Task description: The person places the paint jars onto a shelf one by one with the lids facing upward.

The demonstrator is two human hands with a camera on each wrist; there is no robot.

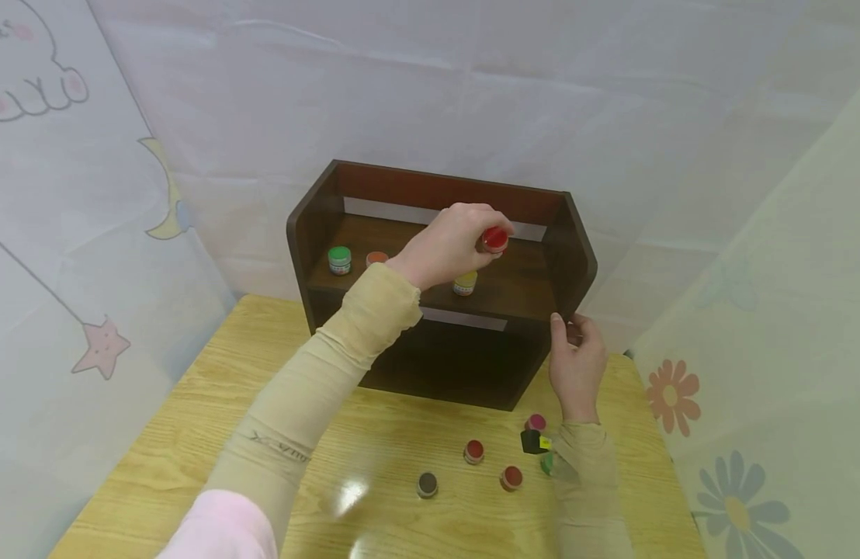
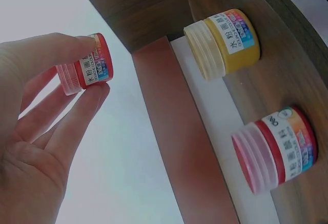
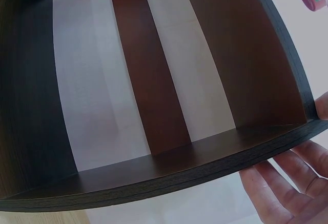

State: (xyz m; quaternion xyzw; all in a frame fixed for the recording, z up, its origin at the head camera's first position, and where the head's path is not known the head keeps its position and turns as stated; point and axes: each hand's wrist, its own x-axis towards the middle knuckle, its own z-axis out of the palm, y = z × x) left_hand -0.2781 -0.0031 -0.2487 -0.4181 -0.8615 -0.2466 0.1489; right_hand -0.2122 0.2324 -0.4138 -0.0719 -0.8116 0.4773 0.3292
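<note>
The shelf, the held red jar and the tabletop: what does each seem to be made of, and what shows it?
Shelf: likely wood or wood-look board, dark brown, low sheen; fine grain streaks line its edges.
Held red jar: probably plastic, smooth, slightly shiny; its ribbed part is translucent, though glass isn't excluded.
Tabletop: glossy yellowish wood or printed laminate; grain lines and bright reflections show.
</note>
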